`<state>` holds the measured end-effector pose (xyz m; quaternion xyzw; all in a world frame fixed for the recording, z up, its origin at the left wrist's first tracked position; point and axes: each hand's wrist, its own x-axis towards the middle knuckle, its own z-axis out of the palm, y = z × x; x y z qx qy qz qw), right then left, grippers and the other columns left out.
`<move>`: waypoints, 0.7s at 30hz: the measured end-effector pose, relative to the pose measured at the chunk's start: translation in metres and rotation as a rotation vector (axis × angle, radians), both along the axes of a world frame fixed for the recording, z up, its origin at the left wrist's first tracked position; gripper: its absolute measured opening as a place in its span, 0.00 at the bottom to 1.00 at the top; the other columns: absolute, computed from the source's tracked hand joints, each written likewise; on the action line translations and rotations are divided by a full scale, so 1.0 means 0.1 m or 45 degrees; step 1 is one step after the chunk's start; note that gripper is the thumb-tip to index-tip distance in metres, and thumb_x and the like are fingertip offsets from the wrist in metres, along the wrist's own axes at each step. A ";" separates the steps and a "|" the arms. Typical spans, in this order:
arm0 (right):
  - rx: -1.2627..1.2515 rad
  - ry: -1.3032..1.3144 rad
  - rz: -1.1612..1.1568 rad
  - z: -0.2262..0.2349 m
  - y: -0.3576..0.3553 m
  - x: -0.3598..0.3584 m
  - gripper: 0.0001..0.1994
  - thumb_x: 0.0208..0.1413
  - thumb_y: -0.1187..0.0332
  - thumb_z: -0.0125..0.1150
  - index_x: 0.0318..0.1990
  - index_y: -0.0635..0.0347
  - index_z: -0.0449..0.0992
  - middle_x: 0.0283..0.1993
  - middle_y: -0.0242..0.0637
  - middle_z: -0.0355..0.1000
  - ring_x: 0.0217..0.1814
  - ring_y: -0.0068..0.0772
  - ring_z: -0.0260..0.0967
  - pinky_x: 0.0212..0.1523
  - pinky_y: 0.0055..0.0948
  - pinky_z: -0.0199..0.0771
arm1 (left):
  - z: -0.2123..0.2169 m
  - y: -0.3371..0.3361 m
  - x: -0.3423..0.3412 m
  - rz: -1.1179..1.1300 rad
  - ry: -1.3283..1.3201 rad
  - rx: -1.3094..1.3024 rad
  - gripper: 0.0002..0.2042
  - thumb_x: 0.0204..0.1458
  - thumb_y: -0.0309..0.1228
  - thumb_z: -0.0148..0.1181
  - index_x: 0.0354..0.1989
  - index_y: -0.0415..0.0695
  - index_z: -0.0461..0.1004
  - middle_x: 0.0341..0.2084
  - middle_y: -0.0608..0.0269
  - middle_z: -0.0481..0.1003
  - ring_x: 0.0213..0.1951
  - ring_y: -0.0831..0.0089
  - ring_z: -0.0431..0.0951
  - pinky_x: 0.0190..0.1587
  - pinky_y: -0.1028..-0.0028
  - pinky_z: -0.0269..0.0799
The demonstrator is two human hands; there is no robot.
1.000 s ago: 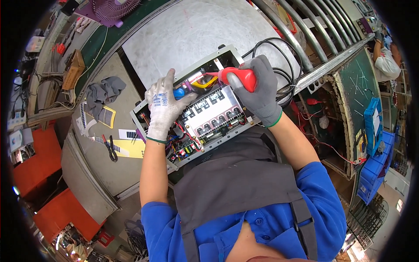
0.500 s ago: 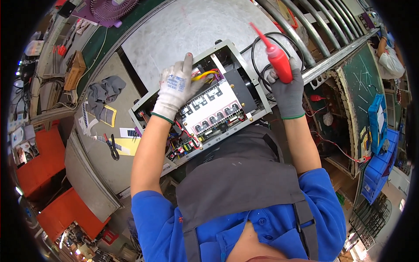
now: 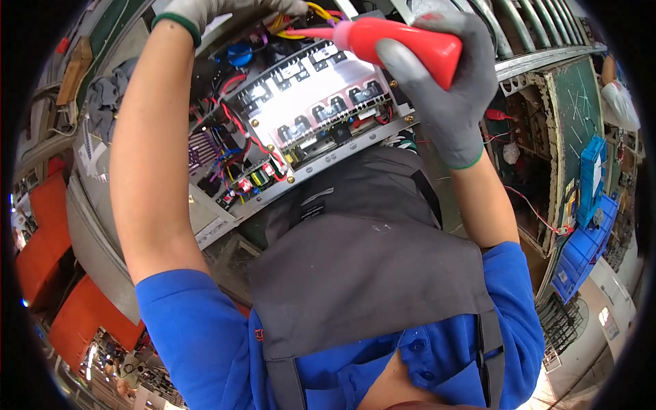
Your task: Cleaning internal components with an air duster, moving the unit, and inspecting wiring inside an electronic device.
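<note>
Nearest the grey apron (image 3: 362, 266), a red squeeze bottle (image 3: 403, 42) is gripped by the gloved right hand (image 3: 447, 89), nozzle aimed at yellow wires (image 3: 318, 10) held by the left hand (image 3: 225, 10) above the open electronics chassis (image 3: 307, 116); dispensing seems underway, needing steady aim.

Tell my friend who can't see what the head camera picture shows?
A person's gloved right hand holds a red squeeze bottle, its tip pointing at yellow wires in an open electronics box. The gloved left hand touches those wires.

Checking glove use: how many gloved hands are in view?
2. The left hand is at the top edge on yellow wires; the right hand grips a red squeeze bottle.
</note>
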<state>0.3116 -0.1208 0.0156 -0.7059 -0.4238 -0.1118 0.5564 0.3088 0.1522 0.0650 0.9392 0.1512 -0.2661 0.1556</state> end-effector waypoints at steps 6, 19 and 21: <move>-0.084 -0.252 0.022 0.05 0.36 -0.25 0.16 0.47 0.74 0.73 0.37 0.63 0.69 0.35 0.39 0.66 0.31 0.34 0.64 0.34 0.30 0.67 | -0.28 0.08 -0.26 0.060 -0.049 -0.038 0.30 0.42 0.55 0.72 0.39 0.38 0.83 0.33 0.46 0.82 0.37 0.61 0.80 0.43 0.64 0.73; 0.000 -0.364 -0.038 -0.18 0.50 -0.26 0.15 0.47 0.76 0.71 0.38 0.63 0.69 0.33 0.44 0.66 0.31 0.42 0.65 0.33 0.34 0.67 | -0.18 0.04 -0.20 0.020 -0.177 -0.020 0.30 0.41 0.56 0.72 0.39 0.38 0.83 0.35 0.46 0.82 0.39 0.60 0.80 0.44 0.64 0.73; 0.567 -0.484 0.129 -0.46 0.63 -0.09 0.15 0.47 0.76 0.71 0.38 0.63 0.69 0.33 0.44 0.65 0.31 0.43 0.65 0.33 0.34 0.67 | -0.16 0.01 -0.16 0.002 -0.193 -0.023 0.30 0.41 0.56 0.72 0.39 0.38 0.83 0.35 0.46 0.82 0.39 0.59 0.80 0.44 0.64 0.73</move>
